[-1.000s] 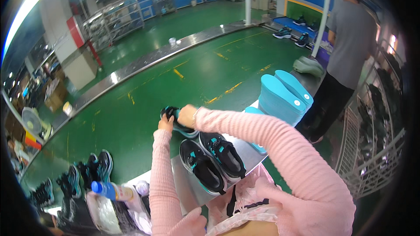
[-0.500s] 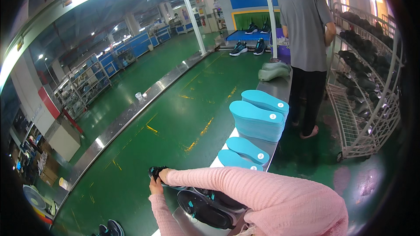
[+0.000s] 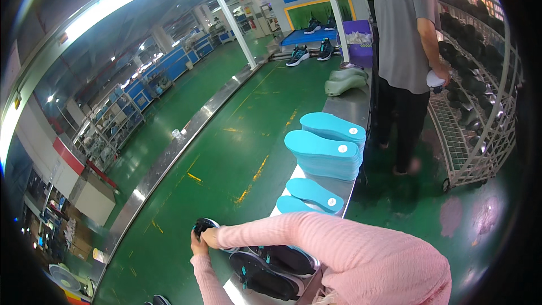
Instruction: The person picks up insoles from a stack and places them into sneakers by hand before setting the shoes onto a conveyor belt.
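Note:
At the lower middle, my left hand (image 3: 198,245) and my right hand (image 3: 210,238) meet around a black sneaker (image 3: 204,225), both closed on it. Most of that shoe is hidden behind my hands and my right sleeve. Beside my forearms, a black sneaker with teal trim and a white sole (image 3: 262,275) lies on the metal ledge, and another black sneaker (image 3: 291,260) is partly covered by my right arm. Farther along the same ledge are stacks of turquoise insoles (image 3: 322,149), each top one bearing a round white mark.
Grey-green shoe forms (image 3: 345,81) sit beyond the insoles, near a purple crate (image 3: 360,55). Finished-looking sneakers (image 3: 298,55) stand at the far end of the green conveyor belt (image 3: 226,158). On the right, a person in grey (image 3: 403,34) holds something white beside a wheeled wire rack (image 3: 474,107).
My view has shifted slightly. My hands stay together on the sneaker, which has turned a little. The person in grey has turned toward the rack, with a white item now showing in hand.

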`<action>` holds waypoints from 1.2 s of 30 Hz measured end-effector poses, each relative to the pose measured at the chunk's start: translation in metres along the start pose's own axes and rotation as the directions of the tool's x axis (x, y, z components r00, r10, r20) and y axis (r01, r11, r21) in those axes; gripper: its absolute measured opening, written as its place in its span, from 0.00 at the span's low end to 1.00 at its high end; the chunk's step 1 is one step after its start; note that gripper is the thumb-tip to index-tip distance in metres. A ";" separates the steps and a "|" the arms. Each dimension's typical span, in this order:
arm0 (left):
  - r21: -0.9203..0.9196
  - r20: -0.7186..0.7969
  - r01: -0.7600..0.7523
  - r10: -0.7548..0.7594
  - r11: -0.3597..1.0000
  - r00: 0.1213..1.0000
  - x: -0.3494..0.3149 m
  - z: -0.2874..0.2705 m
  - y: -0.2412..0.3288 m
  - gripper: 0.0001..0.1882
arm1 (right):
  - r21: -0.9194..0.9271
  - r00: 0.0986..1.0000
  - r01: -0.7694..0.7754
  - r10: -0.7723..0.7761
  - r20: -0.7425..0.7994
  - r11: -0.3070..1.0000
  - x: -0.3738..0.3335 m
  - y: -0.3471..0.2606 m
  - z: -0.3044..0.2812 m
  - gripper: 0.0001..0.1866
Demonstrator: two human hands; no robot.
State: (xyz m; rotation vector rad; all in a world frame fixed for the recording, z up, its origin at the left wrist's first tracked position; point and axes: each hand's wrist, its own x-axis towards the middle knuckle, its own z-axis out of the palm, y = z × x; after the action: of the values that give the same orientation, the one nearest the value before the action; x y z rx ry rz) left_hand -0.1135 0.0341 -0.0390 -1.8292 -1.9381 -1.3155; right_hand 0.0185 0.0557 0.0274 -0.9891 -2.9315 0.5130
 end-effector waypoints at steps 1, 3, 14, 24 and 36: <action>0.075 -0.118 -0.156 0.164 0.985 0.979 0.000 -0.006 0.009 0.17 | 0.264 0.987 -0.002 0.045 -0.156 0.965 -0.008 0.011 0.010 0.08; -0.045 -0.012 0.060 -0.061 0.997 0.998 0.004 -0.038 0.062 0.10 | 0.038 0.901 0.040 -0.020 -0.434 0.998 -0.034 0.025 0.013 0.09; 0.585 0.684 -0.094 -0.428 0.805 0.591 0.042 0.024 0.057 0.08 | 0.194 0.933 0.284 -0.225 -0.281 0.939 -0.053 0.039 0.016 0.16; 0.426 0.617 -0.071 -0.232 0.902 0.752 0.023 -0.025 0.077 0.12 | 0.086 0.894 0.239 -0.184 -0.408 0.967 -0.038 0.036 0.039 0.22; 0.574 0.250 -0.059 -0.106 0.817 0.962 0.004 -0.008 0.031 0.18 | 0.146 0.831 0.551 -0.556 -0.010 0.822 -0.164 0.038 -0.061 0.12</action>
State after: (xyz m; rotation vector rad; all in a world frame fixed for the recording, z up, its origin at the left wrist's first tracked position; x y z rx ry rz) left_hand -0.0907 0.0270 -0.0167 -1.7177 -2.1739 -0.3887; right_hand 0.1788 0.0056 0.0896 -0.0820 -2.9467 0.6893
